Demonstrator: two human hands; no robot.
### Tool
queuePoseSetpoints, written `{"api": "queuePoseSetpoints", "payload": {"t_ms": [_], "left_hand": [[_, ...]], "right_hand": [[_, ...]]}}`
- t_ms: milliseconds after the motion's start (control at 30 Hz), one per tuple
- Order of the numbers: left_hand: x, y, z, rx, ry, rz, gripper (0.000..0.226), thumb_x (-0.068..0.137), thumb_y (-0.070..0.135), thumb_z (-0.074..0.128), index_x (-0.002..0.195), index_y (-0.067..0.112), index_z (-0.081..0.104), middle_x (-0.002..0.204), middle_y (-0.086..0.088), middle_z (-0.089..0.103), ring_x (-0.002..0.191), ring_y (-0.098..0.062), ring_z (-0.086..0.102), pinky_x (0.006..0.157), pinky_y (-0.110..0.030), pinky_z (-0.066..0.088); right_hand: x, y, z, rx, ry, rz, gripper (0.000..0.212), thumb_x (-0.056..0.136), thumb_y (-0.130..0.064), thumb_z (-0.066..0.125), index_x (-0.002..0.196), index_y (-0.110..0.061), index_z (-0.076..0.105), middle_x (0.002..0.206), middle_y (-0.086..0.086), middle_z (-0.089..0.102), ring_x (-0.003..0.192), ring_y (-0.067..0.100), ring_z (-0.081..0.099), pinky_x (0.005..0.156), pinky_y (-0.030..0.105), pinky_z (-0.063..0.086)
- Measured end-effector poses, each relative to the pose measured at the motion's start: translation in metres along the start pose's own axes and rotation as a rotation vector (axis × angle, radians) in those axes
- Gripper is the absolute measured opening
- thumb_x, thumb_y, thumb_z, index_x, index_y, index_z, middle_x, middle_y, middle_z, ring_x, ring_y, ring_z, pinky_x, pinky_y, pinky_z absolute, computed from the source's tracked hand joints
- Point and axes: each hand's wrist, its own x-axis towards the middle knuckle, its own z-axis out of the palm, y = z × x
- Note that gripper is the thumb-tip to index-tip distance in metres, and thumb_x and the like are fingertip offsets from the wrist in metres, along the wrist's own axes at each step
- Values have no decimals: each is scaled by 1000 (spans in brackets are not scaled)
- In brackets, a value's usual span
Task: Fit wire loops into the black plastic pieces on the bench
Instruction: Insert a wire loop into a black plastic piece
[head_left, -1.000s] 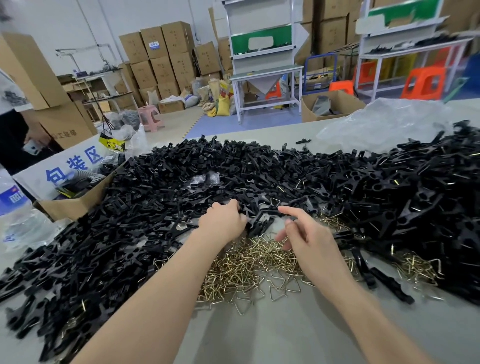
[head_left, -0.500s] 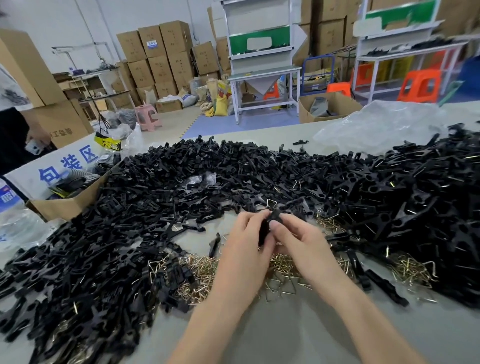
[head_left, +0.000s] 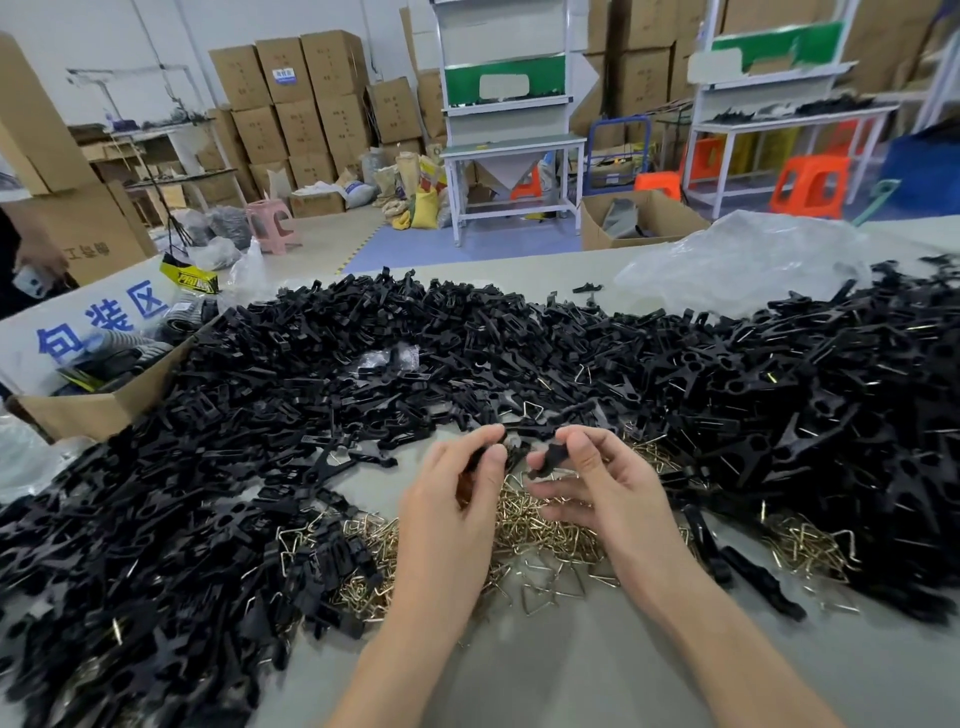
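bench (head_left: 519, 686) strewn with wire loops (head_left: 550, 535); left hand (head_left: 452, 514) and right hand (head_left: 613, 493) each pinch a black piece (head_left: 548, 462).

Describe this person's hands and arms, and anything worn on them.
Left hand and right hand are bare: no gloves, rings or tape on the fingers. Both forearms are uncovered as far as the frame shows, with no sleeves, watch or wristband.

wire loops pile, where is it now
In the head view the wire loops lie centrally on the bench beneath the left hand and right hand, black plastic pieces heaped either side.
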Motion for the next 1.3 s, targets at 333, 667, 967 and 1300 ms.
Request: {"api": "queuePoseSetpoints", "payload": {"t_ms": [333,667,967,1300], "left_hand": [[-2,2,6,-54,-57,-68,19,99,27,61,109,44,59,108,36,61,99,7,60,78,-6,43],[-1,2,8,-205,-71,-124,22,99,15,62,104,34,71,99,24,73,97,3,67,83,-11,49],[-1,6,7,-183,-106,-137,19,99,18,62,106,33,72,97,23,74,95,5,67,78,-7,46],[-1,10,6,-319,-95,-186,19,100,15,61,102,30,73,97,16,76,94,-3,70,83,-17,53]], "right_hand": [[-2,4,-1,-12,-58,18,23,95,-7,64,115,-14,71,106,10,77,97,23,75,82,23,59],[-2,3,3,-40,-115,41,24,89,-14,72,107,-29,78,109,6,77,100,19,74,89,27,58],[-1,4,0,-25,-141,45,26,86,-26,75,111,-29,77,113,5,76,102,19,74,89,24,57],[-1,1,2,25,-167,51,30,84,-27,79,113,-26,77,115,6,76,104,18,73,90,24,56]]}}
